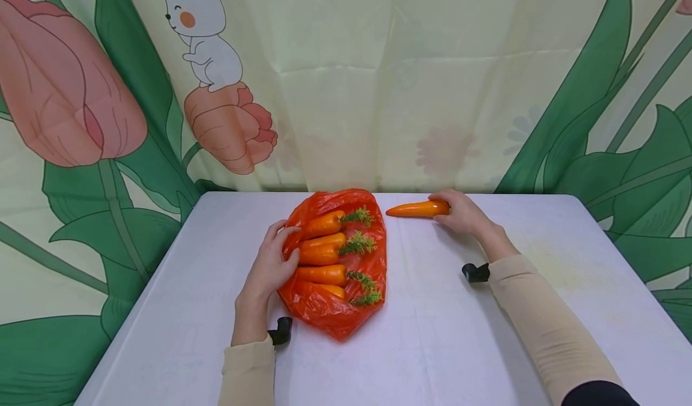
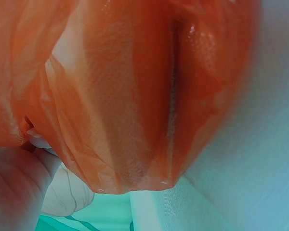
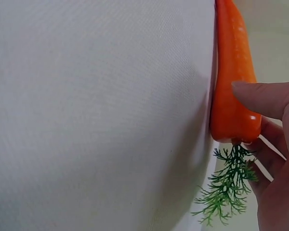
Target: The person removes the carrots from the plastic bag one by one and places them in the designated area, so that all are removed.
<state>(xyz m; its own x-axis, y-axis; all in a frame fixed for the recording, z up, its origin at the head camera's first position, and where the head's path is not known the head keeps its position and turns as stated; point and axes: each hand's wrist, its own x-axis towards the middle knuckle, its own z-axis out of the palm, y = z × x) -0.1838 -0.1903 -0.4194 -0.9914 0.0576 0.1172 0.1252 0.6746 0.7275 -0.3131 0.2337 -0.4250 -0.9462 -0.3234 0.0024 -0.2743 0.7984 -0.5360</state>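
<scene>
A red plastic bag (image 1: 346, 325) lies on the table, its opening facing up. Inside it are several orange carrots (image 1: 322, 253) with green leafy tops pointing right. My left hand (image 1: 270, 265) grips the bag's left edge between thumb and fingers; the left wrist view shows the thin red plastic close up, covering much of the fingers. To the right of the bag, one more carrot (image 1: 413, 209) lies on the table near the back edge, tip to the left. My right hand (image 1: 464, 214) holds its thick end, with the thumb on top and the leafy top (image 3: 229, 185) beside the palm.
A white-covered table (image 1: 421, 334) carries everything. Right behind its back edge hangs a printed curtain (image 1: 346, 93) with tulips and a rabbit. Black wrist mounts (image 1: 476, 272) stick out from both wrists, close to the table.
</scene>
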